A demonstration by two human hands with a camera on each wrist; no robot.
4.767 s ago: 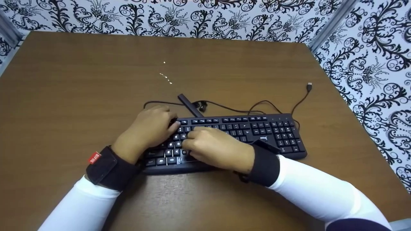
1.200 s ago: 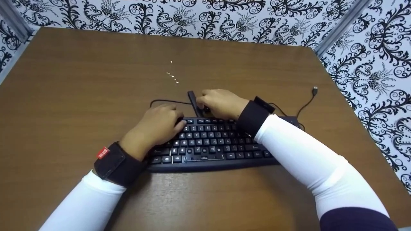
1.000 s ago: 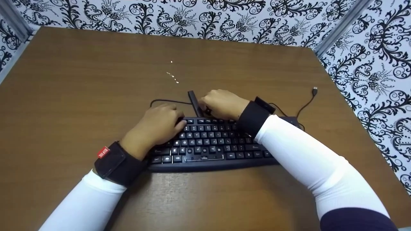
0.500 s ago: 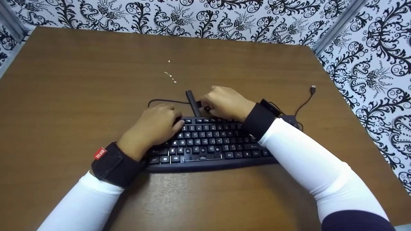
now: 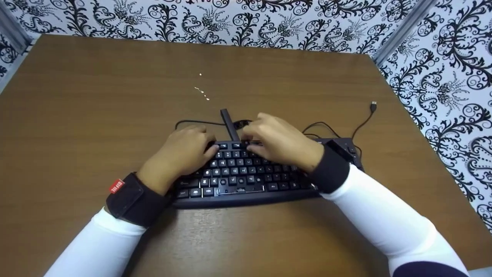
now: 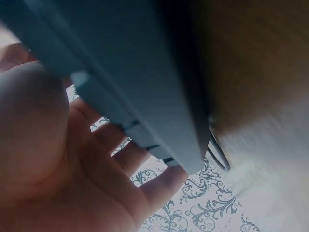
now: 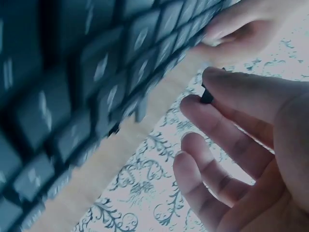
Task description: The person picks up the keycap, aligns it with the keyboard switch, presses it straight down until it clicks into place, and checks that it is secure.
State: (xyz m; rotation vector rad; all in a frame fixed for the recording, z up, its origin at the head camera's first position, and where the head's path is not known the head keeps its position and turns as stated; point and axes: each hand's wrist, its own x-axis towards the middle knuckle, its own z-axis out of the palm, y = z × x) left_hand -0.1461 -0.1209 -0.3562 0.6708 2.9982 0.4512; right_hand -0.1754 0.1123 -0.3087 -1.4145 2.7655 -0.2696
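Observation:
A black computer keyboard (image 5: 246, 171) lies flat on the table. My left hand (image 5: 184, 152) grips its left end, thumb on top near the upper keys and fingers at the edge. In the right wrist view, my right hand (image 7: 236, 140) pinches a small black keycap (image 7: 206, 94) between thumb and forefinger. In the head view this right hand hovers over the keyboard's top rows. Several bare key sockets show in the lowest letter row, and the space bar slot (image 5: 241, 190) is bare. The loose space bar (image 5: 229, 124) lies behind the keyboard.
Beside the space bar sits a small cluster of black pieces (image 5: 242, 124), partly behind my right hand. The keyboard cable (image 5: 321, 123) loops behind, its USB plug (image 5: 373, 107) at the right. Small whitish specks (image 5: 201, 92) mark the brown table (image 5: 115, 88).
My right hand went from the lower keys to the black pieces behind the keyboard, then came back over the top rows, a keycap now in its fingers. The left hand kept its place.

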